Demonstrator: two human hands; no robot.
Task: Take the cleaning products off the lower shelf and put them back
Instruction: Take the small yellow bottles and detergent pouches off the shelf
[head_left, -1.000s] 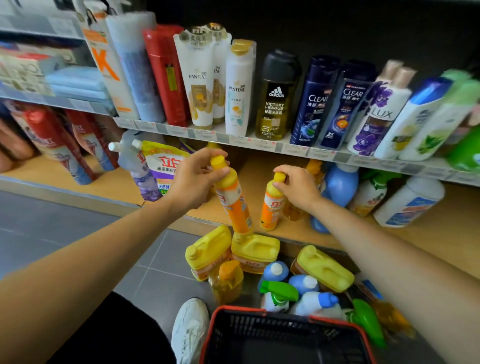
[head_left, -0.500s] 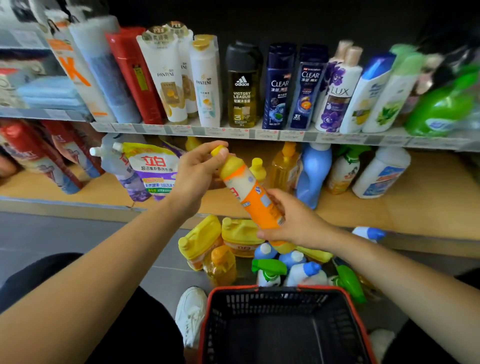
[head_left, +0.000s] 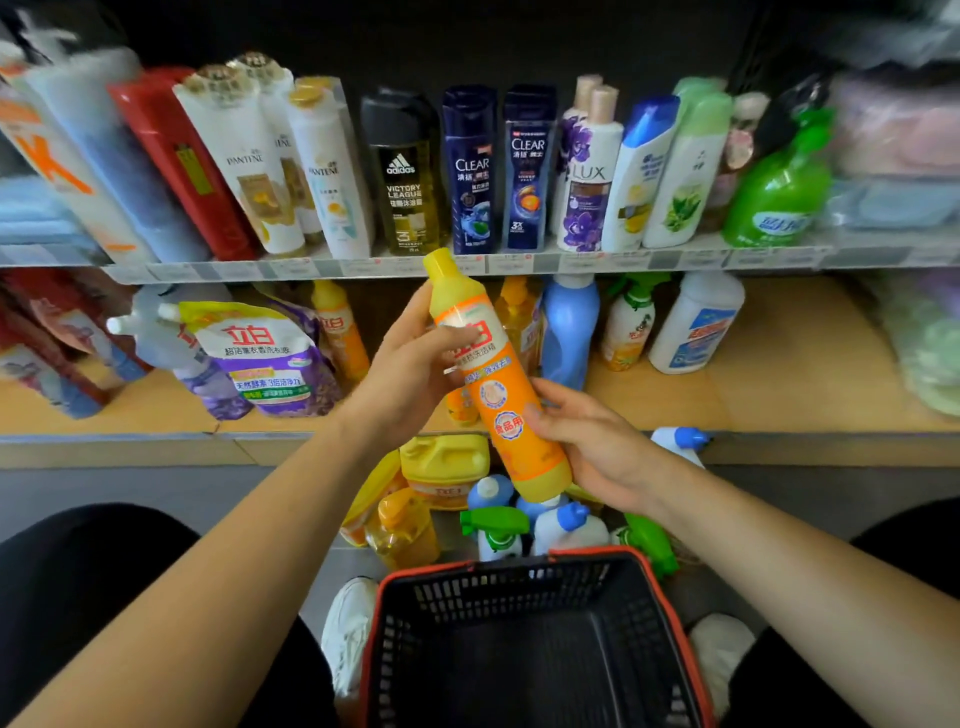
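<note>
Left grip (head_left: 410, 374) wraps orange bottle (head_left: 511, 415) top | right grip (head_left: 597, 447) clasps its base | lower shelf (head_left: 753, 400) edge behind, basket (head_left: 519, 564) rim below

Both bare forearms reach forward and converge. Left hand (head_left: 410, 374) sits higher, with the thumb across the front of the orange bottle (head_left: 506, 415) and fingers curled behind its upper part, below the cap. Right hand (head_left: 597, 447) is lower and to the right of the left, fingers curled round the bottle's lower body near the base. Hands are apart, not touching.
</note>
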